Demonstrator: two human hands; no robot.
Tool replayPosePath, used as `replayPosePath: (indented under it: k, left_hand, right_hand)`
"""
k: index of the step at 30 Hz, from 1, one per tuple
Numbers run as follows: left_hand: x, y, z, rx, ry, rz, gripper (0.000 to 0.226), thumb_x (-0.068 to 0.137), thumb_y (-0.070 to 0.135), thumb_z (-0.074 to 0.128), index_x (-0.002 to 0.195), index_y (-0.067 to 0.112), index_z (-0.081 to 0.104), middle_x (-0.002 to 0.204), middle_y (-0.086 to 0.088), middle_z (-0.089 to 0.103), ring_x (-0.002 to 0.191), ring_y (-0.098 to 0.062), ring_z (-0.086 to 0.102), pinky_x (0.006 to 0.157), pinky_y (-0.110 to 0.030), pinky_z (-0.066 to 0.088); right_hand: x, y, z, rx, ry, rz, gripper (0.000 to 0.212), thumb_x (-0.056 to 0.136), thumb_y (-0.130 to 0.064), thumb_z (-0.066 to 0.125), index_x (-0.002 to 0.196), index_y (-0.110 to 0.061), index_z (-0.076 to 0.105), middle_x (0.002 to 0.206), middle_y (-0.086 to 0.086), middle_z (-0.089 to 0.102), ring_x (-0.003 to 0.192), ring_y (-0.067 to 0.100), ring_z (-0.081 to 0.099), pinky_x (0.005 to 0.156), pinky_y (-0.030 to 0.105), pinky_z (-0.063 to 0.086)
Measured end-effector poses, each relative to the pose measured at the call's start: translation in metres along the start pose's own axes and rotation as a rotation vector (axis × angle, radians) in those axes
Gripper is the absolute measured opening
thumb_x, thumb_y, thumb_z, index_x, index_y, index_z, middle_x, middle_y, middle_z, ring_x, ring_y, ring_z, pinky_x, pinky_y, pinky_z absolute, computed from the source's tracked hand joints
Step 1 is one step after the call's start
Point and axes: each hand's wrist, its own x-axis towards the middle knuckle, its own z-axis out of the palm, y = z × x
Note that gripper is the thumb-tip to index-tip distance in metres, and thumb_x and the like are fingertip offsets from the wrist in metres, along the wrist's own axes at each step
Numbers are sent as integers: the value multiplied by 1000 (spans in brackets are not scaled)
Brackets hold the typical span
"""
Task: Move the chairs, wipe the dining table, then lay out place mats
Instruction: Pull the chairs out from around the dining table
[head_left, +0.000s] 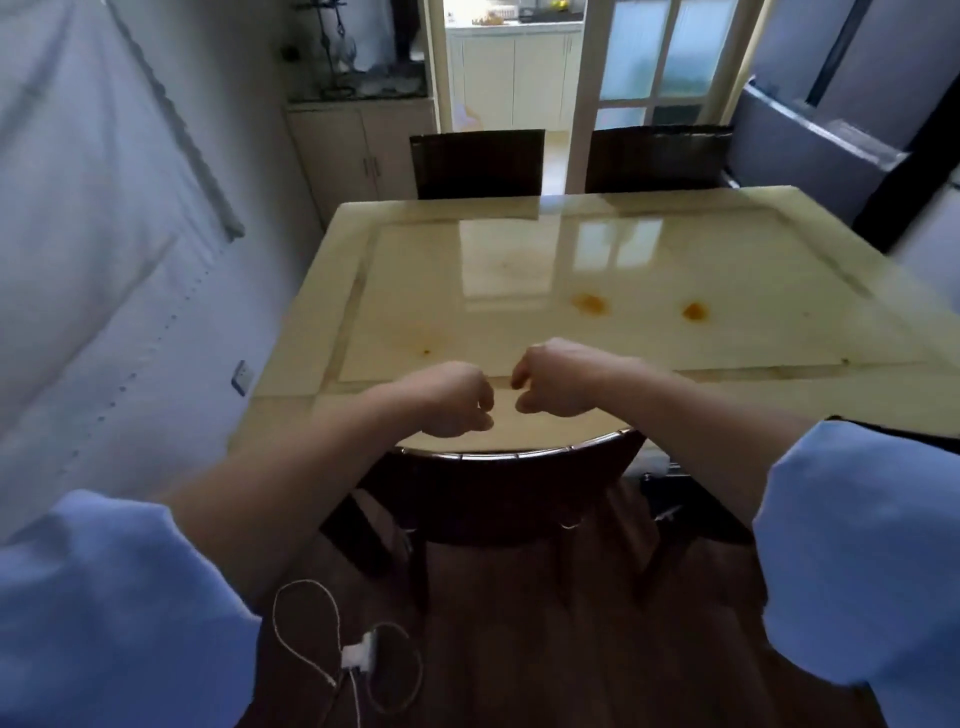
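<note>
There is one table (322, 322) with three chairs: one near chair (498, 488) at the close edge and two at the far edge, the far left chair (475, 163) and the far right chair (657, 158). The tabletop bears two orange stains, the left stain (589, 305) and the right stain (694, 311), plus one fainter mark (426, 351). Two grips show, the left grip (452, 400) and the right grip (556, 382), with two blue sleeves, the left sleeve (104, 613) and the right sleeve (857, 545), and one white charger (358, 654) lies on the floor (571, 649).
</note>
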Motion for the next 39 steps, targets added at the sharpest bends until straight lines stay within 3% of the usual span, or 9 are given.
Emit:
replayPosePath:
  k: [14,22,28,35,39]
  left_hand:
    - [-44,-33,5,-151,65,-144,34,90,30,60,121,16,62,124,-4,62,110,-21,59,91,-28,46]
    - [-13,-41,22,-114,29,-52,36,89,33,60,122,18,62,124,-4,62,110,-22,60,96,-33,48]
    - [-1,-39,56,-116,-59,-6,33,87,33,62,117,17,65,116,-6,64,103,-23,59,90,-31,49]
    - [0,-36,69,-185,70,-35,27,88,19,63,113,15,69,116,-9,65,104,-24,60,82,-25,45]
    - [-1,-32,75,-150,124,-67,23,90,22,59,110,18,70,113,-7,67,103,-24,61,83,-27,46]
  right_hand:
    - [4,-32,3,-46,-4,-52,40,89,-33,60,127,-19,60,126,7,61,112,27,59,96,35,50]
    - [2,-21,20,12,0,95,43,89,-35,61,129,-20,57,128,6,60,114,26,59,98,37,49]
    - [-5,1,58,76,-110,171,50,87,-39,63,133,-24,53,133,2,56,120,23,54,100,34,45]
    - [-7,17,83,91,-46,157,35,90,-30,59,124,-25,61,125,6,61,114,27,57,85,30,45]
    - [-9,23,94,102,27,149,20,91,-25,54,105,-20,69,108,9,66,102,29,61,70,28,37]
